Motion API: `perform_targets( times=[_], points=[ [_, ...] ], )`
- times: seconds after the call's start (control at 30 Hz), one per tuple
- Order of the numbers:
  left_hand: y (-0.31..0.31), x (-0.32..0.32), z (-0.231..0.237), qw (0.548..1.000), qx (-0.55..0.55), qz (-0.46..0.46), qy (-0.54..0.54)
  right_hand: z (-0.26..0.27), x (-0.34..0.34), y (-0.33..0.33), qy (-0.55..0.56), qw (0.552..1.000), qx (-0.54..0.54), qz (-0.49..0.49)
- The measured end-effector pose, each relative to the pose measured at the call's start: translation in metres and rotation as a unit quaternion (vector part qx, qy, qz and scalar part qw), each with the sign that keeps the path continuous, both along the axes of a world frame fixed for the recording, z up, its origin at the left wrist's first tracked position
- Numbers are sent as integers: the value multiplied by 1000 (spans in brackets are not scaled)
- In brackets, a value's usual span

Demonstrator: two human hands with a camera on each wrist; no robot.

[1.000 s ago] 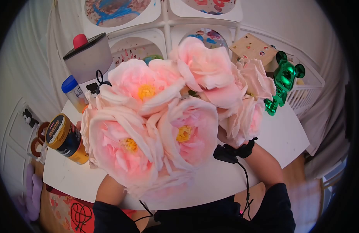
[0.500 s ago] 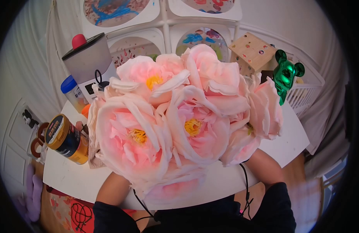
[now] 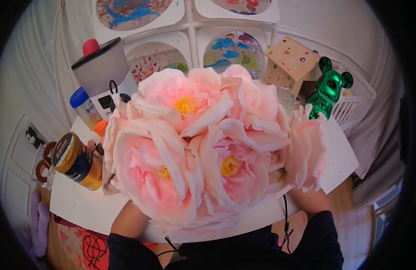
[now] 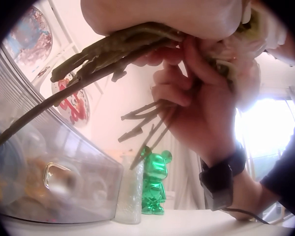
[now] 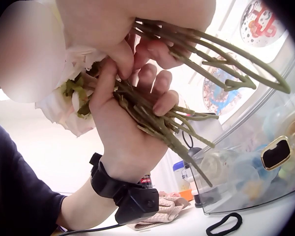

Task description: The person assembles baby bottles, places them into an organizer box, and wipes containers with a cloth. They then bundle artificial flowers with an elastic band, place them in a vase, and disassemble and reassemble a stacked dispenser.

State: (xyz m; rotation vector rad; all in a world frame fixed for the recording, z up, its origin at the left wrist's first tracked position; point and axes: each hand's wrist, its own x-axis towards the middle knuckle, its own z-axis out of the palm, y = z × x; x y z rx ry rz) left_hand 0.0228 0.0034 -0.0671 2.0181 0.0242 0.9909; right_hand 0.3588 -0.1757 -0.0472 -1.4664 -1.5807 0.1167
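Observation:
A big bunch of pale pink artificial flowers (image 3: pixel 181 144) with yellow centres fills the middle of the head view and hides both hands there. Below the blooms, my left hand (image 5: pixel 130 142) grips a bundle of green stems (image 5: pixel 152 120), fingers curled round it. Close beside it, my right hand (image 4: pixel 204 110) holds further stems (image 4: pixel 142 125), which stick out below its curled fingers. The two hands meet near the flower heads, thumbs close together. In the left wrist view, the left hand's own stems (image 4: pixel 88 73) point down to the left.
On the white table (image 3: pixel 77 202), a yellow-and-black tub (image 3: pixel 77 162) stands left. A shiny green bear figure (image 3: pixel 327 90) is at the right, near a wooden box (image 3: pixel 291 58). A clear bin (image 5: pixel 246 167) stands behind the bunch, with a black hair tie (image 5: pixel 223 225) before it.
The bunch has come down and tilted, its right-hand blooms swinging lower and to the right. More of the back shelf and the wooden box shows; the right wrist camera is now hidden behind petals.

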Motion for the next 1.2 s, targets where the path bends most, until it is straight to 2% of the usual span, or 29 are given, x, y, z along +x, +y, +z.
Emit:
perform_targets(
  times=[0.33, 0.47, 0.57, 0.67, 0.73, 0.8, 0.93, 1.07, 1.17, 1.2],
  points=[
    [-2, 7, 1, 999, 38, 28, -14, 2, -1, 1, 36, 999, -32, 6],
    [0, -3, 0, 997, 55, 41, -20, 13, -43, 34, 50, 998, -44, 10],
    [2, -21, 0, 996, 65, 51, -25, 16, -18, 27, 59, 997, -55, 13],
    [4, 1, 4, 995, 76, 63, -34, 19, -8, 26, 61, 996, -62, 18],
    [12, 18, 13, 993, 82, 71, -38, 19, -8, 26, 114, 989, -57, 76],
    [-1, 17, 3, 992, 88, 77, -38, 18, -10, 26, 170, 975, -51, 133],
    [-16, -35, -23, 990, 104, 82, -39, 18, -12, 21, 278, 930, -34, 238],
    [-14, -24, -18, 988, 122, 89, -44, 23, -16, 19, 376, 862, -13, 340],
    [8, 22, 12, 985, 133, 96, -47, 27, -21, 17, 443, 796, 1, 412],
    [2, 8, 3, 985, 136, 98, -47, 33, -25, 16, 444, 796, 1, 411]
  ],
)
